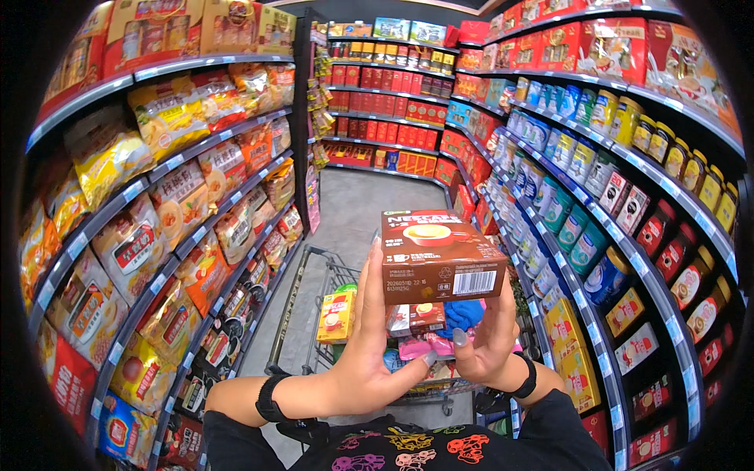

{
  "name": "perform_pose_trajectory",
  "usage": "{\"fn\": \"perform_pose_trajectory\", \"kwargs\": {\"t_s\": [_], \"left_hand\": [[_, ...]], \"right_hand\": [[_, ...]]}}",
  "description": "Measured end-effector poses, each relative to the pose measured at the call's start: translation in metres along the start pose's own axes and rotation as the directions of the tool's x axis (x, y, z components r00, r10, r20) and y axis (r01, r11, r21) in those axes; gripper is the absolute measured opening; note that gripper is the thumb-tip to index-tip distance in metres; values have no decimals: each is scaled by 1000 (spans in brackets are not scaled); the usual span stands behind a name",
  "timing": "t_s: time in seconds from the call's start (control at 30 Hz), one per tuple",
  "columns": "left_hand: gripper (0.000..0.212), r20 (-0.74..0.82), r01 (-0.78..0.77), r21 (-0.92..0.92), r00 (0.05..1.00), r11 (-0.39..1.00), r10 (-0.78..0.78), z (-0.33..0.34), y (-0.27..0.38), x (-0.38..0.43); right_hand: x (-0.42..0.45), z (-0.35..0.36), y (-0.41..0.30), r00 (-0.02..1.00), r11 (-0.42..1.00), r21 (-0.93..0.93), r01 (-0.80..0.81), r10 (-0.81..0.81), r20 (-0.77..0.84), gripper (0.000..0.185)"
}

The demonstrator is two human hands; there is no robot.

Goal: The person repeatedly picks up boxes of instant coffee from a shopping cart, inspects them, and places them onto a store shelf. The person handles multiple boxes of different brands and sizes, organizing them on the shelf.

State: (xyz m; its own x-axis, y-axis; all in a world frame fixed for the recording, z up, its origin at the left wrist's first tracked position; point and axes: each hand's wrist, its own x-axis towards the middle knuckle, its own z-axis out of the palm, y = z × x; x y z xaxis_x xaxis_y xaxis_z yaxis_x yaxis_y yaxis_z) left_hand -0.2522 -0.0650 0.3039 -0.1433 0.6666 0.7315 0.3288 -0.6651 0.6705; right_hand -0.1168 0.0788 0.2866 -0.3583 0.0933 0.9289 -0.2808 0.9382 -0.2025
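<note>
A brown Nescafé coffee box point(442, 256) is held up between both hands, its printed front and one end with a barcode facing me. My left hand point(368, 335) presses its left side, thumb below the box. My right hand point(486, 341) grips the right side, fingers partly hidden behind it. Beneath is a wire shopping cart point(318, 347) with a yellow Nescafé box point(336, 317) at its left, another brown coffee box point(417, 318), a blue cloth-like item point(464, 315) and a pink package point(427, 346).
Shelves of bagged powdered foods point(177, 200) line the left side. On the right, shelves hold tins, jars and yellow coffee boxes point(568, 347). Red gift boxes point(383, 112) fill the far shelves. Grey floor point(377, 194) shows beyond the cart.
</note>
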Motion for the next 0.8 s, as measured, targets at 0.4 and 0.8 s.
{"fn": "perform_pose_trajectory", "kwargs": {"t_s": [0.4,0.8], "left_hand": [[108,323,-19,-109,945,994,54,134,-36,59],[96,679,62,-366,700,928,221,311,-47,80]], "right_hand": [[-56,-153,4,980,912,-397,-102,23,-199,73],[-129,-307,-64,855,776,-467,-423,172,-490,79]]}}
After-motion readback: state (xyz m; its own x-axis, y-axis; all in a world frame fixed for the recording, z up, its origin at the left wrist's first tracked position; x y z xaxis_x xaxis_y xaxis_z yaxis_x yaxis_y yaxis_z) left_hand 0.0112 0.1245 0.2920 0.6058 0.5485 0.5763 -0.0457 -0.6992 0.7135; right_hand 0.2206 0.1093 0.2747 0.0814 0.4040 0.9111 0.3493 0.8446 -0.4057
